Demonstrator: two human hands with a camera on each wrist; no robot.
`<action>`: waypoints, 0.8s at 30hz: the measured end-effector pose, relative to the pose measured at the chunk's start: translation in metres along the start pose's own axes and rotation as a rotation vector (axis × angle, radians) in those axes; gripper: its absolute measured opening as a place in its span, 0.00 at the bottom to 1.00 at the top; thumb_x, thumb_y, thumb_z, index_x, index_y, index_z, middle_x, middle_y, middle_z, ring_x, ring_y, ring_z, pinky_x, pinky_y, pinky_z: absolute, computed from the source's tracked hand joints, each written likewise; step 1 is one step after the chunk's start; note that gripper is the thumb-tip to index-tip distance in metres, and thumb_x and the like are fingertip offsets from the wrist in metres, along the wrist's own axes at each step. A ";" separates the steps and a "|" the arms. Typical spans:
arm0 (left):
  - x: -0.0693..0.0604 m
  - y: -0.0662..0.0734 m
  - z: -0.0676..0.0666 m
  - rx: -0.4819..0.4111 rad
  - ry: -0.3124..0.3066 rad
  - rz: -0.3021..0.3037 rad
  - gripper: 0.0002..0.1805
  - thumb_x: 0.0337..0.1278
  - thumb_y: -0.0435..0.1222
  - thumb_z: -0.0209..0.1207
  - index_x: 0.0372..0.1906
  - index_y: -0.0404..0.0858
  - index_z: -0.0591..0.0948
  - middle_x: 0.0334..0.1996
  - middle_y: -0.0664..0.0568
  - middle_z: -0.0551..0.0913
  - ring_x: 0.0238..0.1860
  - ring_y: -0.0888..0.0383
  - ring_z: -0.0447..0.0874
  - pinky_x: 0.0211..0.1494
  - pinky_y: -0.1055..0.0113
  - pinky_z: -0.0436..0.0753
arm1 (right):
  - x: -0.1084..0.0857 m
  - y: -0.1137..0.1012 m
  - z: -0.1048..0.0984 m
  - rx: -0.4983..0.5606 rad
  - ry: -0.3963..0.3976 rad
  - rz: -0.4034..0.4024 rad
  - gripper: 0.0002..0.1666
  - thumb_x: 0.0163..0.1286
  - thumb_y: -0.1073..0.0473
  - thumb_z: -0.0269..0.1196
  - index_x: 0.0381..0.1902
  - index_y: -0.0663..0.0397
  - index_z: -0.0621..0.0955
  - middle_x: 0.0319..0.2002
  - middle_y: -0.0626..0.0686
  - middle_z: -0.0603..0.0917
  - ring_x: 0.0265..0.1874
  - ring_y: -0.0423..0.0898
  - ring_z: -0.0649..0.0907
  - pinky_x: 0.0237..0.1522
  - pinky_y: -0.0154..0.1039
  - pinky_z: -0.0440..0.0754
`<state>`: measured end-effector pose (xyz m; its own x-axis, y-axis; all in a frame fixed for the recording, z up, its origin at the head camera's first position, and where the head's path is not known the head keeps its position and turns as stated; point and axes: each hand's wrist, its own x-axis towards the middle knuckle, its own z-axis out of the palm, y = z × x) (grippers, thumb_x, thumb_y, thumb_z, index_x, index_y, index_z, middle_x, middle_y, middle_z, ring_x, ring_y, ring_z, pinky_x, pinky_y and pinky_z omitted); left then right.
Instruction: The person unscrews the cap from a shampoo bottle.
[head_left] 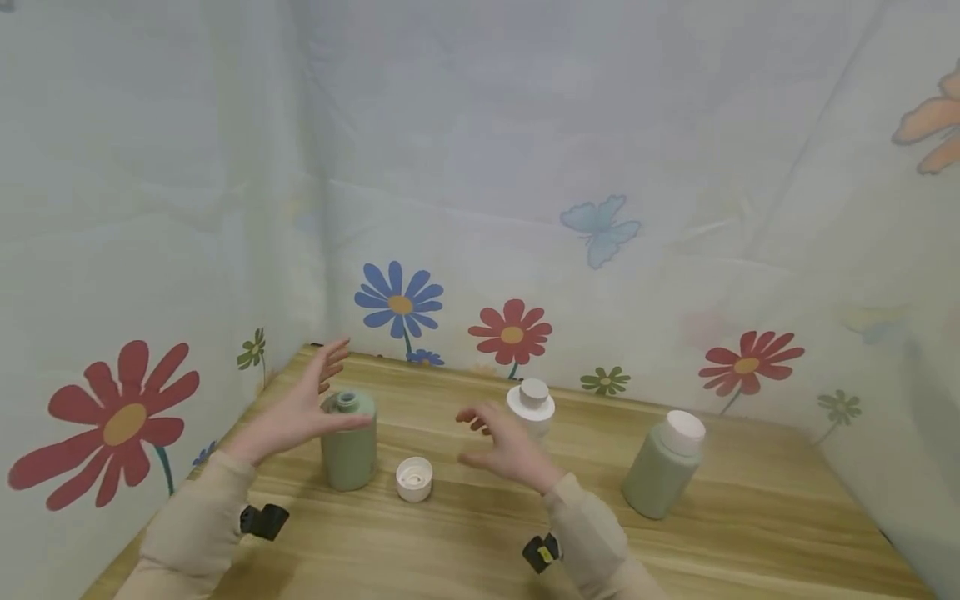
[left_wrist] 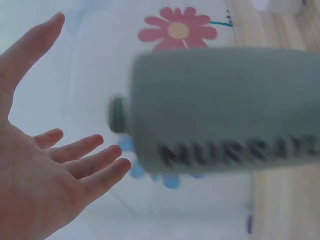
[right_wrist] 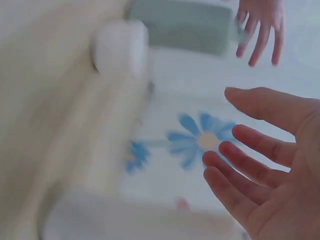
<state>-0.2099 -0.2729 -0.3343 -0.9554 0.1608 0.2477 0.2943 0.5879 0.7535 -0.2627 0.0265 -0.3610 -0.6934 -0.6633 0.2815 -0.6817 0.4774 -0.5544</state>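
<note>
A green bottle [head_left: 349, 454] stands uncapped on the left of the table, its narrow mouth showing. Beside it my left hand [head_left: 298, 414] hovers with thumb and fingers spread wide, holding nothing. In the left wrist view a gap separates that hand [left_wrist: 45, 182] from the bottle [left_wrist: 220, 110], which bears dark lettering. On the table to the bottle's right lies a white cap [head_left: 415, 480]. My right hand [head_left: 513, 447] is raised in front of a white bottle [head_left: 531, 408], partly hiding it. The right wrist view shows this hand [right_wrist: 270, 170] empty, fingers loosely bent and thumb apart.
Toward the right of the wooden table [head_left: 465, 550] stands another green bottle [head_left: 660, 471] with a white cap on. A pale curtain [head_left: 480, 167] printed with flowers and butterflies encloses the table's back and sides.
</note>
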 end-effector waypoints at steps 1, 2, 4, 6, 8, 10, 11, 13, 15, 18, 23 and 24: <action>0.002 0.009 0.003 0.029 0.011 0.025 0.61 0.48 0.48 0.70 0.77 0.45 0.40 0.76 0.36 0.50 0.73 0.30 0.50 0.67 0.32 0.59 | -0.003 0.001 -0.010 -0.028 0.041 -0.015 0.24 0.57 0.64 0.70 0.52 0.61 0.76 0.49 0.60 0.80 0.48 0.57 0.82 0.51 0.51 0.81; 0.005 0.018 0.007 0.061 0.019 0.050 0.60 0.48 0.48 0.70 0.77 0.46 0.40 0.75 0.37 0.51 0.73 0.31 0.51 0.67 0.31 0.60 | -0.007 0.003 -0.019 -0.056 0.081 -0.025 0.22 0.58 0.64 0.70 0.50 0.62 0.77 0.48 0.60 0.81 0.46 0.56 0.82 0.50 0.50 0.82; 0.010 0.035 0.017 0.118 0.026 0.103 0.59 0.48 0.49 0.70 0.77 0.48 0.42 0.75 0.39 0.55 0.73 0.32 0.54 0.65 0.30 0.61 | -0.013 0.006 -0.037 -0.070 0.154 -0.022 0.19 0.59 0.65 0.69 0.48 0.62 0.78 0.46 0.60 0.81 0.43 0.55 0.83 0.48 0.49 0.83; 0.018 0.049 0.031 0.125 0.006 0.150 0.58 0.47 0.49 0.71 0.77 0.49 0.44 0.74 0.41 0.57 0.72 0.33 0.56 0.66 0.30 0.61 | -0.018 0.009 -0.052 -0.064 0.217 -0.001 0.17 0.59 0.66 0.68 0.47 0.62 0.79 0.44 0.59 0.82 0.40 0.53 0.84 0.45 0.47 0.83; 0.027 0.060 0.047 0.110 -0.033 0.173 0.57 0.47 0.50 0.71 0.76 0.50 0.46 0.74 0.43 0.59 0.73 0.35 0.58 0.67 0.32 0.61 | -0.023 0.012 -0.066 -0.054 0.274 0.031 0.16 0.60 0.66 0.68 0.46 0.61 0.79 0.42 0.59 0.83 0.38 0.51 0.83 0.42 0.47 0.84; 0.038 0.068 0.063 0.080 -0.086 0.176 0.57 0.46 0.51 0.71 0.76 0.51 0.46 0.74 0.45 0.60 0.73 0.37 0.58 0.67 0.33 0.62 | -0.025 0.015 -0.076 -0.058 0.328 0.061 0.16 0.60 0.66 0.68 0.46 0.61 0.79 0.42 0.58 0.83 0.36 0.51 0.83 0.39 0.46 0.83; 0.044 0.070 0.071 0.063 -0.110 0.173 0.57 0.46 0.52 0.71 0.76 0.51 0.46 0.74 0.46 0.60 0.73 0.39 0.58 0.68 0.34 0.62 | -0.025 0.017 -0.081 -0.069 0.351 0.080 0.16 0.60 0.66 0.68 0.46 0.60 0.79 0.42 0.58 0.82 0.37 0.51 0.82 0.38 0.46 0.83; 0.057 0.073 0.089 0.022 -0.155 0.145 0.57 0.46 0.52 0.71 0.76 0.51 0.47 0.74 0.46 0.60 0.74 0.41 0.58 0.69 0.35 0.62 | -0.024 0.022 -0.086 -0.083 0.382 0.126 0.18 0.60 0.64 0.68 0.48 0.58 0.79 0.45 0.57 0.82 0.40 0.51 0.81 0.40 0.47 0.82; 0.070 0.072 0.107 -0.023 -0.182 0.120 0.57 0.46 0.50 0.71 0.76 0.49 0.47 0.74 0.45 0.60 0.74 0.42 0.58 0.70 0.36 0.62 | -0.021 0.030 -0.087 -0.082 0.393 0.164 0.20 0.61 0.62 0.68 0.51 0.57 0.77 0.49 0.57 0.80 0.45 0.53 0.80 0.44 0.49 0.81; 0.085 0.067 0.135 -0.064 -0.158 0.048 0.55 0.45 0.47 0.72 0.75 0.45 0.51 0.72 0.41 0.63 0.73 0.41 0.61 0.69 0.37 0.64 | -0.017 0.045 -0.079 -0.058 0.390 0.194 0.23 0.63 0.58 0.67 0.55 0.55 0.76 0.53 0.57 0.79 0.50 0.54 0.80 0.49 0.52 0.80; 0.094 0.058 0.179 -0.111 -0.108 -0.012 0.52 0.44 0.44 0.73 0.72 0.34 0.57 0.68 0.39 0.69 0.68 0.38 0.66 0.66 0.38 0.68 | -0.017 0.056 -0.059 0.015 0.386 0.174 0.26 0.63 0.54 0.67 0.57 0.58 0.76 0.52 0.58 0.81 0.52 0.54 0.80 0.53 0.56 0.78; 0.094 0.057 0.185 -0.130 -0.113 -0.006 0.51 0.44 0.44 0.73 0.71 0.33 0.58 0.67 0.38 0.70 0.67 0.38 0.68 0.66 0.38 0.68 | -0.018 0.056 -0.057 0.024 0.388 0.167 0.26 0.64 0.54 0.67 0.57 0.58 0.76 0.52 0.58 0.81 0.52 0.53 0.80 0.53 0.56 0.78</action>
<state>-0.2877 -0.0774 -0.3808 -0.9515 0.2502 0.1788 0.2827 0.4829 0.8288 -0.3011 0.0981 -0.3526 -0.8334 -0.3097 0.4578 -0.5502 0.5432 -0.6342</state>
